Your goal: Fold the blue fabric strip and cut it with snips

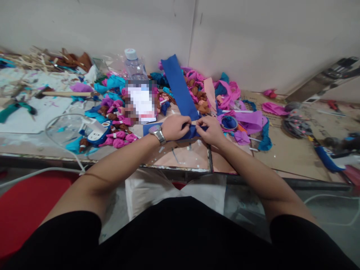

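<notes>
My left hand (176, 128), with a metal watch (158, 134) on its wrist, pinches a dark blue strip (192, 132) at the front of the table. My right hand (211, 130) is close beside it, fingertips pinched on the same strip. The strip lies crosswise under both hands, and I cannot tell whether it is paper or cloth. A second length of flat blue strip (180, 86) runs from near my fingers up toward the wall. Whether the two lengths join is hidden. A peach strip (209, 93) lies to its right.
Crumpled pink, teal and brown pieces (119, 138) are heaped around. A phone (142, 101) leans before a plastic bottle (135, 65). A blue-and-white power strip (98, 133) with a white cable sits left. A purple strip (250, 122) and roll of tape (229, 122) lie right.
</notes>
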`<action>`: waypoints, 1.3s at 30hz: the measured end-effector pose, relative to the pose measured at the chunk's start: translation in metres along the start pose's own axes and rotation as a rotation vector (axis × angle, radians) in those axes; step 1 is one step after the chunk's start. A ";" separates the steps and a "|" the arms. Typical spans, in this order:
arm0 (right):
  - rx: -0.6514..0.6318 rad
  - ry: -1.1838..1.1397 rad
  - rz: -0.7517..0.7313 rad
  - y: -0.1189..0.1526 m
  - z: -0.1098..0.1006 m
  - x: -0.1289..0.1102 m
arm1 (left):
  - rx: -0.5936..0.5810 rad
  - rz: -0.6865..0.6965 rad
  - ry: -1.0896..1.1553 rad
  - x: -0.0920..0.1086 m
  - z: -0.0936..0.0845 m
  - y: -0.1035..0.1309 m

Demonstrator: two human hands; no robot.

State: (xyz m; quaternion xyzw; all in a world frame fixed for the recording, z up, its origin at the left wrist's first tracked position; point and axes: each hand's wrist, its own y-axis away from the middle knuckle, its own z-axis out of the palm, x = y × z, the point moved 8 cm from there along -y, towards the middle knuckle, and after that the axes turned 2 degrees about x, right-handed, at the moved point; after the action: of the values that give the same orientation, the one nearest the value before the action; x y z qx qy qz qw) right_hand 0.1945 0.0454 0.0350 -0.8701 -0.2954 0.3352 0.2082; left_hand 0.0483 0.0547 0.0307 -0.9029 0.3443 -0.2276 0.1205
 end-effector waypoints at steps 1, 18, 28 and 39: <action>0.009 -0.007 0.004 0.000 -0.001 0.001 | 0.005 -0.013 -0.006 -0.001 -0.001 0.000; 0.071 0.005 0.052 -0.004 -0.012 0.008 | 0.113 -0.308 -0.079 -0.030 -0.014 0.001; -0.038 0.001 -0.042 -0.001 -0.001 0.001 | 0.011 -0.024 0.035 -0.006 -0.006 0.000; -0.111 0.020 -0.034 0.000 0.004 0.002 | -0.016 0.049 0.005 0.002 -0.002 0.000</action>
State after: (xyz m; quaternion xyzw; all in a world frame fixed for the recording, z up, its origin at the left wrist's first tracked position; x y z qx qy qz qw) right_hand 0.1933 0.0476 0.0310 -0.8784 -0.3263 0.3059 0.1682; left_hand 0.0488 0.0528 0.0329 -0.8945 0.3682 -0.2243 0.1181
